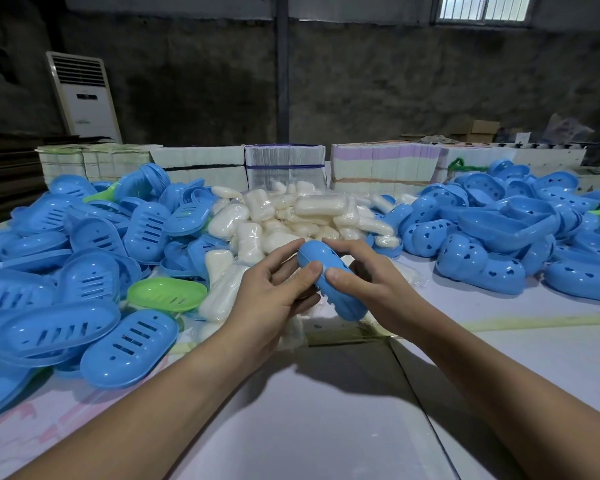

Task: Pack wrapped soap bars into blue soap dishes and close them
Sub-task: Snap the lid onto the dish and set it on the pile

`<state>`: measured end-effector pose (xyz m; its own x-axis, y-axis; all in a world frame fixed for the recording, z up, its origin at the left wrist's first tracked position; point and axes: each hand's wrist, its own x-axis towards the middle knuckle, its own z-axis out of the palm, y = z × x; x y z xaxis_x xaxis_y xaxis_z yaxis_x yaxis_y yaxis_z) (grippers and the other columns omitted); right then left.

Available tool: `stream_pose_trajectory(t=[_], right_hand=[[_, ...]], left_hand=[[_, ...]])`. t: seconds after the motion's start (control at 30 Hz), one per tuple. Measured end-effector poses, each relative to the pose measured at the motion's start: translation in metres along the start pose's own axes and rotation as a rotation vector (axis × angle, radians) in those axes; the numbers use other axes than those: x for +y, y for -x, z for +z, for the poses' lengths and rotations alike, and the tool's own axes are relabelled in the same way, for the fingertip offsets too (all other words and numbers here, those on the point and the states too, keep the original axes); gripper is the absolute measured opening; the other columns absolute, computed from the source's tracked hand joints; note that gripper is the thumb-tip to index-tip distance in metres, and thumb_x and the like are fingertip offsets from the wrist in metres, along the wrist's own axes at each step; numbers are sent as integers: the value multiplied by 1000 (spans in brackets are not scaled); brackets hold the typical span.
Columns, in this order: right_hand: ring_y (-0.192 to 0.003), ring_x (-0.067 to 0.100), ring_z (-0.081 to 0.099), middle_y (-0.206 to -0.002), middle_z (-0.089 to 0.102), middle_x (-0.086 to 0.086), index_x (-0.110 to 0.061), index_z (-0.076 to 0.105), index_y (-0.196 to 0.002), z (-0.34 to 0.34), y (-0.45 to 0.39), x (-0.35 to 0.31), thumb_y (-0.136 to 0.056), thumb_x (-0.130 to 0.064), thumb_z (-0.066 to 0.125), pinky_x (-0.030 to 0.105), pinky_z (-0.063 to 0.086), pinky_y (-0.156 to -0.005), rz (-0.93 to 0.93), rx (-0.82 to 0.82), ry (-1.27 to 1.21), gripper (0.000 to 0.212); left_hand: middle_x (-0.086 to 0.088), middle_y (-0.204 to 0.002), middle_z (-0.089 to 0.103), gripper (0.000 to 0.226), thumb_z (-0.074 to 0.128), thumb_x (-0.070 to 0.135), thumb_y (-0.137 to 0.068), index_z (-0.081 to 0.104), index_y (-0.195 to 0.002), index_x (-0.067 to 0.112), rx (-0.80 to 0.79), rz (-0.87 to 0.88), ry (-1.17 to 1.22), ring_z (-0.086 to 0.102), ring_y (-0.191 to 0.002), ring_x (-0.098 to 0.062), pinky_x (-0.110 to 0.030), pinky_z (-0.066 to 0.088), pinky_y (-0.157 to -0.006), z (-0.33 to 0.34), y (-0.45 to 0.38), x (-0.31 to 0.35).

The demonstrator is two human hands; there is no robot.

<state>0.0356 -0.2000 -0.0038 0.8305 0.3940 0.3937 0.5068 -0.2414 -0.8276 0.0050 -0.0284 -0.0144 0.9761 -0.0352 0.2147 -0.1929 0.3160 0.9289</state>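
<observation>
Both my hands hold one blue soap dish above the table's middle, its two halves together. My left hand cups it from the left with the thumb pressed on its side. My right hand grips it from the right, thumb beside the left thumb. Whatever is inside the dish is hidden. Behind it lies a pile of wrapped white soap bars. Blue slotted dish halves are heaped on the left, and blue halves with heart-shaped holes on the right.
A green dish half lies at the left heap's edge. Bundled stacks of flat cartons line the table's back. A white standing air conditioner is at the far left wall. The white table stretches toward me.
</observation>
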Motion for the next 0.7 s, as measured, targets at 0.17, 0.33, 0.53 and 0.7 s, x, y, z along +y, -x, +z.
stream_pose_trajectory(t=[0.17,0.33,0.53,0.7], right_hand=[[-110,45,51,-130,53,4,-24,53,-137,-1,1,-1,-81,-43,62,56,48,-96,30,-28,-74,59],[-114,38,54,-132,53,-2,-33,48,-137,0,3,-1,-82,-42,62,52,50,-97,53,-72,-111,57],[-115,10,60,-134,53,-10,-53,43,-133,-2,1,-3,-83,-41,66,21,50,-90,-24,-120,-184,57],[-115,17,56,-135,48,-13,-62,42,-130,-19,3,-8,-73,-57,69,44,52,-96,-4,9,115,64]], left_hand=[[-5,-118,74,71,81,28,-60,63,-128,18,22,25,24,74,-100,-23,-28,61,-74,0,1,5],[-6,-120,74,71,83,23,-58,64,-126,17,21,48,51,74,-102,-24,-29,62,-75,1,3,7],[-5,-130,68,62,83,19,-60,68,-120,24,-42,181,-18,67,-118,-19,-32,60,-87,-1,-2,16],[16,-133,60,56,75,13,-86,56,-133,35,-27,214,-305,56,-131,-9,-40,46,-110,-5,-4,9]])
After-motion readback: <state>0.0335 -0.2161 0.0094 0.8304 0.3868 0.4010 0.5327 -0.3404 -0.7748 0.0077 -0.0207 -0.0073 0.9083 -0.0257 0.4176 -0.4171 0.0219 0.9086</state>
